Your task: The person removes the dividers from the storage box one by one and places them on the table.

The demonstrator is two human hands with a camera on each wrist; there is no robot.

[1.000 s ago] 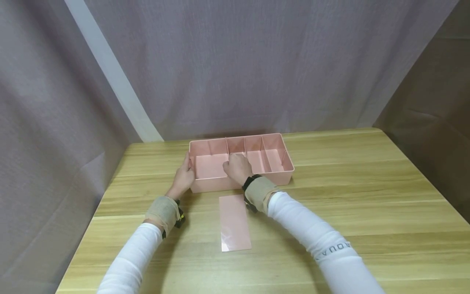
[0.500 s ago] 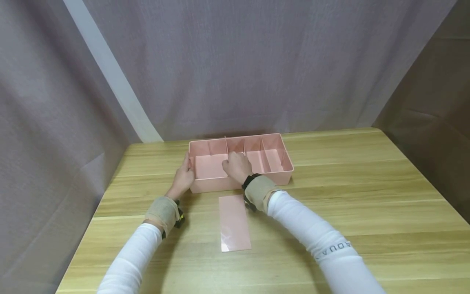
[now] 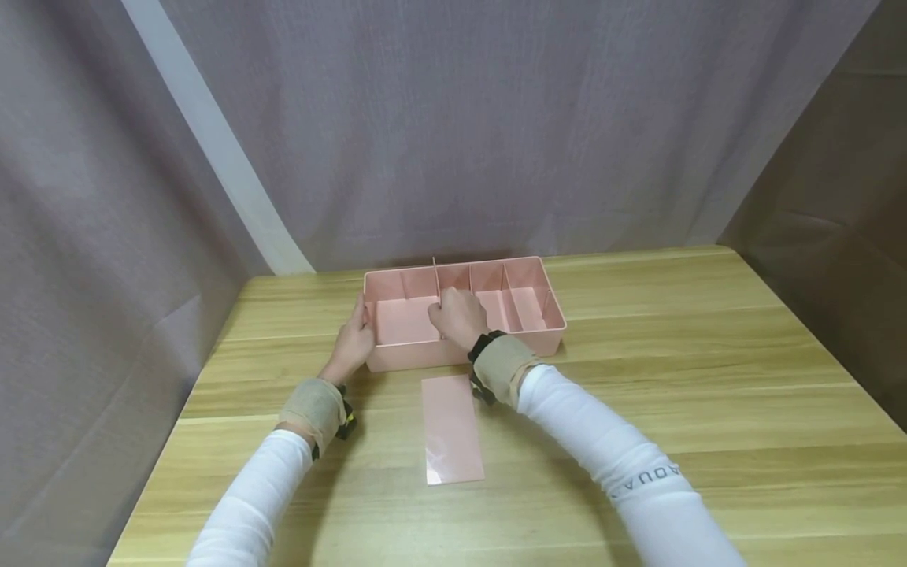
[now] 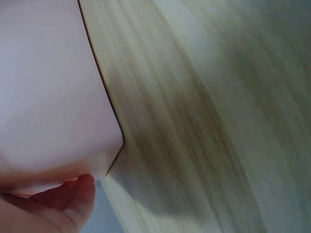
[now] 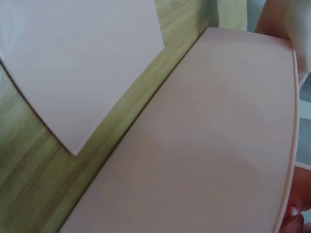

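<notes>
A pink plastic tray (image 3: 527, 345) with several compartments sits on the wooden table (image 3: 673, 354). My left hand (image 3: 360, 327) grips the tray's left end, fingers over the rim; in the left wrist view a fingertip (image 4: 73, 201) lies under the tray's corner (image 4: 48, 97). My right hand (image 3: 445, 316) reaches into the tray and pinches an upright pink divider (image 3: 435, 272), whose far end stands a little above the rim. A loose flat pink panel (image 3: 453, 429) lies on the table in front of the tray. The right wrist view shows the tray's front wall (image 5: 204, 160) and that panel (image 5: 82, 58).
Grey-purple curtains (image 3: 496, 118) hang close behind and to both sides of the table. The table's right edge (image 3: 822, 346) drops off beside a dark curtain. Bare wood lies to the tray's right and near the front edge.
The divider in my right hand has risen slightly, its far end now above the tray's rim. My left hand and the loose panel have not moved.
</notes>
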